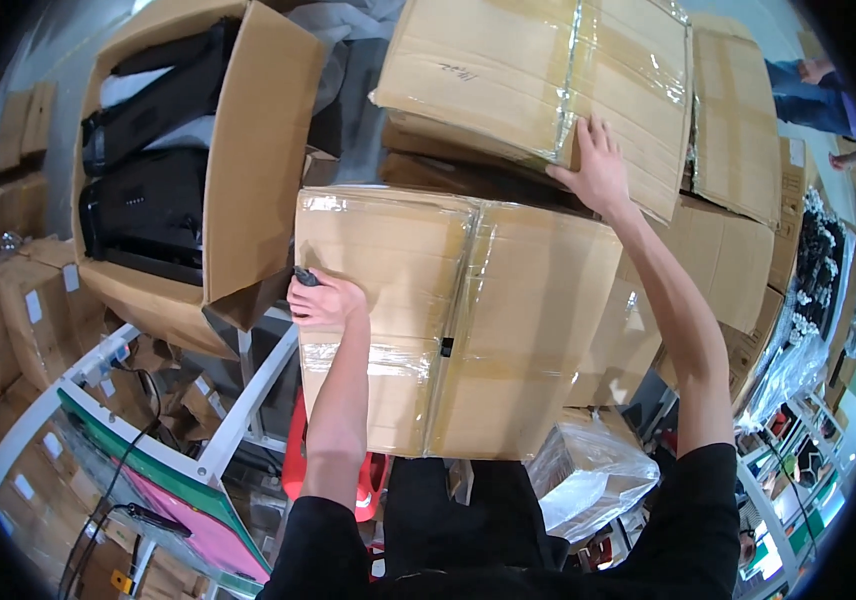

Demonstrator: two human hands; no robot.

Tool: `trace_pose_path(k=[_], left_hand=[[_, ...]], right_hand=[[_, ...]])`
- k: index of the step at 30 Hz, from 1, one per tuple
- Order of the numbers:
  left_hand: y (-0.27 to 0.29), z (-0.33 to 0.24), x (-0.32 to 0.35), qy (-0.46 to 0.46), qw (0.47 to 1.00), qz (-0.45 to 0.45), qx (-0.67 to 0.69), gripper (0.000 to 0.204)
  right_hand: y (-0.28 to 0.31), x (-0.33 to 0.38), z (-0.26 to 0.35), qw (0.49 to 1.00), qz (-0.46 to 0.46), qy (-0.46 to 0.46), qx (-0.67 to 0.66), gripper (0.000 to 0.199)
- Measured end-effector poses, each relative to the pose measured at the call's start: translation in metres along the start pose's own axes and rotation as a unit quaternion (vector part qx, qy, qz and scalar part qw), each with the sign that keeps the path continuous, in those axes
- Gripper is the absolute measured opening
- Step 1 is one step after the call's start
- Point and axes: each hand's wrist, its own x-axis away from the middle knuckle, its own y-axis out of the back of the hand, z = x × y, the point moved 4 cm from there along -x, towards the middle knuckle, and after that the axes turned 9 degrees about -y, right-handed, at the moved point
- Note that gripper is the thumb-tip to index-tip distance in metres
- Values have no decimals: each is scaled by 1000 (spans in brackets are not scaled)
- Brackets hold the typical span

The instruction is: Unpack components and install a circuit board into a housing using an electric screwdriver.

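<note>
A large taped cardboard box (538,330) lies in front of my body, with shiny tape along its middle seam and left side. My left hand (326,300) rests at the box's left edge, fingers curled round a small dark tool (306,277); its kind is too small to make out. Another taped cardboard box (488,75) sits beyond the near one, with a dark gap between them. On this far box's near right part lies my right hand (600,165), fingers spread and nothing in it.
At the left stands an opened cardboard box (263,150) holding black plastic units (148,205). Below it is a white metal frame (248,400) beside a green and pink board (183,510). Near my legs are a plastic-wrapped box (593,475) and a red object (295,450). Another person (813,95) is at far right.
</note>
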Motion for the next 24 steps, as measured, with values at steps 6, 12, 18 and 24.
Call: trace_pose_path(k=[6,12,18,24], left_hand=[[0,10,-7,2,1000,-3,5,31],[-1,6,-5,-4,1000,-14,6,31],[-1,3,-5,-15,1000,-13,3,30],[0,6,-8,-10,1000,-24,-1,29]], right_hand=[[12,-2,-26,952,-60,-139,-265,75],[-9,71,-152,895,23,-416,-157,71],[-4,63,-93,928,64,-367,-26,67],[-10,74,-26,926,-3,-315,-209,63]])
